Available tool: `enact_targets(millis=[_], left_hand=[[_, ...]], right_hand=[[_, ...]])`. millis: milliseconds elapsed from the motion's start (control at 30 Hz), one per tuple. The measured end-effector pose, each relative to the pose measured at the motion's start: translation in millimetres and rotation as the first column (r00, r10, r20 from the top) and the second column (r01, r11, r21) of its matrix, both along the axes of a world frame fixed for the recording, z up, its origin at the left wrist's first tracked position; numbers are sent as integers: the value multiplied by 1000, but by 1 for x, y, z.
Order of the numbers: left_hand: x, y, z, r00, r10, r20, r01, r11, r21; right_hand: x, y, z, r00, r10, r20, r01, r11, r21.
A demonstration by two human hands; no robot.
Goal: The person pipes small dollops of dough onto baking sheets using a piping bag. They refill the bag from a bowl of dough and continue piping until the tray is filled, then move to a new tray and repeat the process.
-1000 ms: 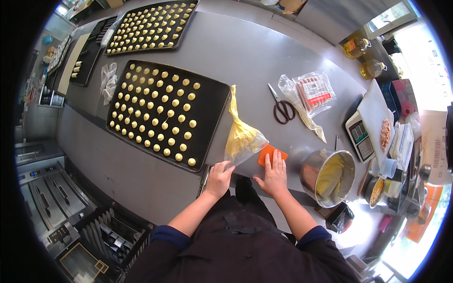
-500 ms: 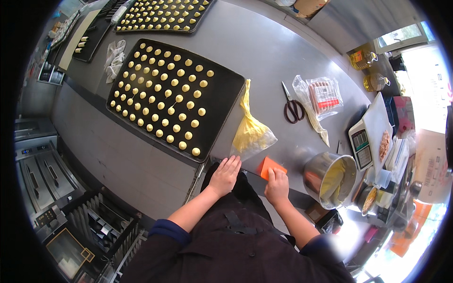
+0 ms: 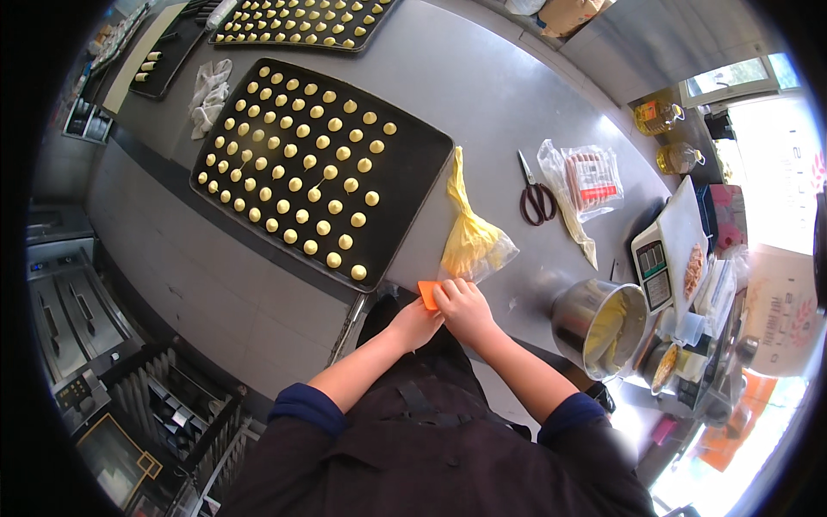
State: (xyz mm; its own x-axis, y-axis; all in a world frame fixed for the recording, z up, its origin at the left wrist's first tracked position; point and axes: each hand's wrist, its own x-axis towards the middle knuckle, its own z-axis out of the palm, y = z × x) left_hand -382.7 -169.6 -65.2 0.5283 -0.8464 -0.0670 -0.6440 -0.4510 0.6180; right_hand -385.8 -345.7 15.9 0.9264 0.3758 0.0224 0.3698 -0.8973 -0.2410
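At the table's near edge my two hands meet. My right hand (image 3: 466, 310) is closed on an orange dough scraper (image 3: 427, 294). Against the scraper, and partly covered by it, lies my left hand (image 3: 414, 327); its fingers are mostly hidden. Just beyond my hands a clear piping bag (image 3: 472, 243) with yellow batter lies flat, its narrow end pointing away. To its left is a dark baking tray (image 3: 398, 200) with rows of small piped yellow mounds, a few trailing thin tails.
Right of the bag lie scissors (image 3: 537, 200) and a plastic pack of sausages (image 3: 591, 178). A steel mixing bowl (image 3: 600, 330) smeared with batter stands near a scale (image 3: 652, 269). Farther off are a second filled tray (image 3: 301, 43) and a crumpled white cloth (image 3: 209, 97).
My right hand has moved left with the scraper and met my left hand. The left hand has drawn back from the table edge beside the piping bag.
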Motion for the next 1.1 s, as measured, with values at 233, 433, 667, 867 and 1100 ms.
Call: enact_targets(millis=[233, 433, 667, 867, 1100], left_hand=[[-9, 10, -18, 989, 48, 137, -23, 984, -178], [-7, 10, -5, 976, 70, 208, -31, 982, -188], [21, 22, 41, 982, -117, 147, 125, 991, -44], [46, -18, 54, 975, 55, 218, -13, 982, -187], [36, -34, 19, 991, -134, -11, 131, 981, -141]], right_hand=[[6, 0, -29, 990, -110, 94, 121, 984, -130], [30, -17, -39, 976, -181, 121, 199, 967, -159], [31, -83, 22, 921, -377, 99, 368, 924, 103], [-13, -92, 62, 890, -456, -19, 452, 875, 173], [-20, -50, 31, 979, -198, -52, 201, 978, 52]])
